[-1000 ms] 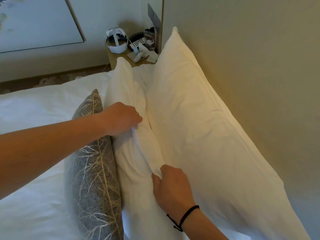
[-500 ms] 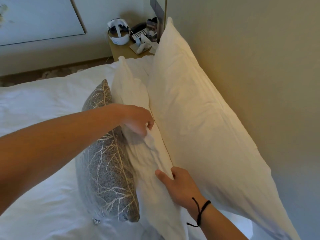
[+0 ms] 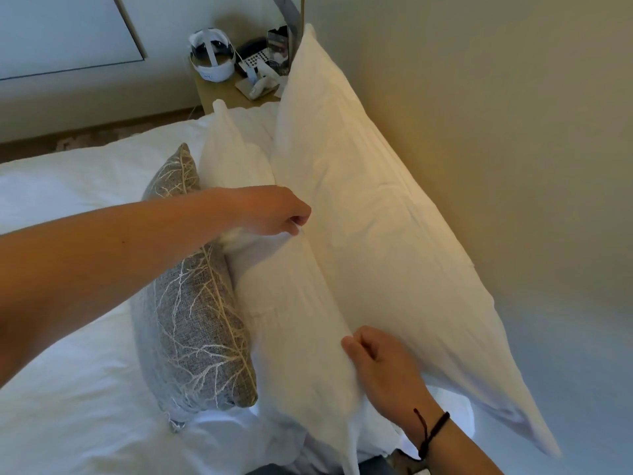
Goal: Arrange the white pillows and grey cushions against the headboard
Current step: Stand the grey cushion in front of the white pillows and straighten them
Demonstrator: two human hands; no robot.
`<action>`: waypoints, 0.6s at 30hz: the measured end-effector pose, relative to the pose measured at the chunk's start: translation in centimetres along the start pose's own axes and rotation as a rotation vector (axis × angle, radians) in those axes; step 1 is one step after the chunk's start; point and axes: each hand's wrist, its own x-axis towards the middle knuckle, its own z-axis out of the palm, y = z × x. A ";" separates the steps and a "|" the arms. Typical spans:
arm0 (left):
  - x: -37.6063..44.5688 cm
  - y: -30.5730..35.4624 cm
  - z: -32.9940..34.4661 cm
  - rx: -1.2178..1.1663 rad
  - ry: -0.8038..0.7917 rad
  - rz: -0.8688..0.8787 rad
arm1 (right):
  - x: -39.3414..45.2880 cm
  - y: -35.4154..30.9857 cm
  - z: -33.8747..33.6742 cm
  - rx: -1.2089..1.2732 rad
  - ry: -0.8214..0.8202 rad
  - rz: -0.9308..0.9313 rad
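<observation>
A large white pillow leans upright against the beige headboard. A second, smaller white pillow stands in front of it, pressed close. My left hand pinches the top edge of this front pillow near its middle. Lower down, my right hand grips the same pillow's near end, fingers curled into the fabric. A grey cushion with a pale branch pattern leans against the front pillow's left side, upright on the bed.
White bedding covers the bed to the left. Beyond the pillows a wooden nightstand carries a white headset, a telephone and small items. A light wall panel fills the top left.
Both hands have pushed the front white pillow closer to the back pillow. The grey cushion now stands more upright against it, and my view has shifted left and back.
</observation>
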 end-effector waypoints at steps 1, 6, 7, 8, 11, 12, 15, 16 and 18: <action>0.2 0.3 0.3 0.017 0.018 0.010 | -0.3 0.5 0.1 -0.087 0.070 -0.037; 1.4 1.3 3.0 0.106 0.053 0.039 | -1.1 3.5 1.7 -0.544 0.143 -0.049; 1.6 1.2 3.4 0.143 0.041 0.044 | -0.9 4.0 2.3 -0.581 0.124 -0.032; 1.6 1.1 3.7 0.178 0.031 0.049 | -0.6 4.2 2.9 -0.626 0.099 -0.022; 1.6 0.5 4.2 0.254 0.023 0.048 | 0.5 4.5 4.4 -0.755 0.010 -0.035; 1.5 0.2 4.3 0.276 0.020 0.045 | 0.8 4.5 4.7 -0.776 -0.022 -0.047; 1.1 -1.3 4.1 0.365 -0.035 0.033 | 1.3 4.2 4.9 -0.799 -0.107 -0.066; 1.0 -1.9 3.9 0.391 -0.055 0.022 | 1.3 4.0 4.7 -0.804 -0.131 -0.065; 0.8 -3.0 3.2 0.427 -0.094 -0.001 | 1.4 3.3 4.2 -0.803 -0.172 -0.054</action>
